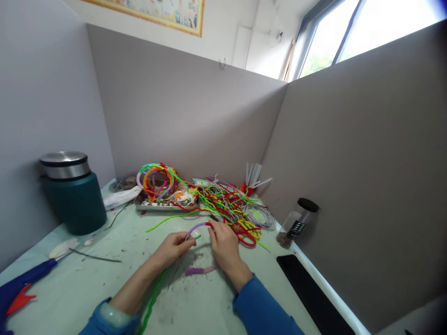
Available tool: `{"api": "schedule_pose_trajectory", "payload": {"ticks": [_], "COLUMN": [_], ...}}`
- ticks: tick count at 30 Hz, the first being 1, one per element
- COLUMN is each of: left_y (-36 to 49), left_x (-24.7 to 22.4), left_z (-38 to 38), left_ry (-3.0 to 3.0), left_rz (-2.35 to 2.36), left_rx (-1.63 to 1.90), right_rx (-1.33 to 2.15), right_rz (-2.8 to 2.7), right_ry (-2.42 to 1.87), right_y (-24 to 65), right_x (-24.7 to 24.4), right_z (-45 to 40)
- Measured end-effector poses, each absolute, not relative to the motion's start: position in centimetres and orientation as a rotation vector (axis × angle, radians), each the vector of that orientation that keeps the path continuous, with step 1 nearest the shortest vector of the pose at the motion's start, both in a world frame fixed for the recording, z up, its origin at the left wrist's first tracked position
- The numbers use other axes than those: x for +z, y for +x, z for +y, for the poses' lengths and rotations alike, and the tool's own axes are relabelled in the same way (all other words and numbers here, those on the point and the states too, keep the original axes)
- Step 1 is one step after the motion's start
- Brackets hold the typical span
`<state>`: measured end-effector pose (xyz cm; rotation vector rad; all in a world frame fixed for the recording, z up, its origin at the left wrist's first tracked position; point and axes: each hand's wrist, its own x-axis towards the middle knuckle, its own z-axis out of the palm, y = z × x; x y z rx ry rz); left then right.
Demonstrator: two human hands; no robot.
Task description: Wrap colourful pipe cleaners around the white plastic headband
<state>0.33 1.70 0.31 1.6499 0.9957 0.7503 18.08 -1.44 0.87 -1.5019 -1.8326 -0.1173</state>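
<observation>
Both of my hands are over the table, joined by a curved pipe cleaner (pixel 197 226) wound in purple and red. My left hand (pixel 175 247) pinches its left end, where a short green tip pokes out past the fingers. A long green pipe cleaner (pixel 152 300) trails down from beneath that hand toward the table's near edge. My right hand (pixel 224 244) is closed on the red part of the curve. Below it a purple and pink section (pixel 195 271) curves out from under the palm; whether it is the same piece is hidden.
At the back stand a metal tray (pixel 167 208) of shells with coloured rings, and a heap of pipe cleaners (pixel 226 200). A green flask (pixel 75 204) and blue glue gun (pixel 28 284) are left; a clear jar (pixel 296 223) and black strip (pixel 310 293) lie right.
</observation>
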Motion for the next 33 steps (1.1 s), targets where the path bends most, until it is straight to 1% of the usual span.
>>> {"api": "schedule_pose_trajectory", "payload": {"ticks": [3,10,13,16,19,22,27,33], "left_y": [0.1,-1.1,-1.3,-1.1,-0.4,0.2,0.5,0.2], "left_x": [-0.2,-1.2,-1.0,-0.4,0.0,0.1,0.1,0.3], "left_z": [2.1,2.8,3.1,3.0,2.5,2.1,1.7,1.6], "left_ry": [1.701,1.67,1.623,1.515,1.471,1.47,1.514,1.622], "left_rz": [1.047,1.201,1.268,1.184,1.05,0.964,0.946,1.017], "left_rx": [0.801,0.745,0.83,0.904,0.947,0.956,0.881,0.686], "right_rx": [-0.024,-0.078,-0.197,-0.253,-0.024,0.238,0.437,0.625], "right_rz": [-1.798,-1.676,-1.639,-1.646,-1.735,-1.725,-1.529,-1.185], "right_ry": [-1.691,-1.997,-1.915,-1.642,-1.364,-1.225,-1.222,-1.212], "right_y": [18.8,19.2,19.3,18.9,17.9,16.5,15.5,17.0], "right_x": [0.0,-0.5,0.0,0.7,0.9,0.6,-0.2,-0.5], "right_z": [-0.9,-0.4,-0.5,-1.1,-1.7,-2.0,-1.7,-0.6]}}
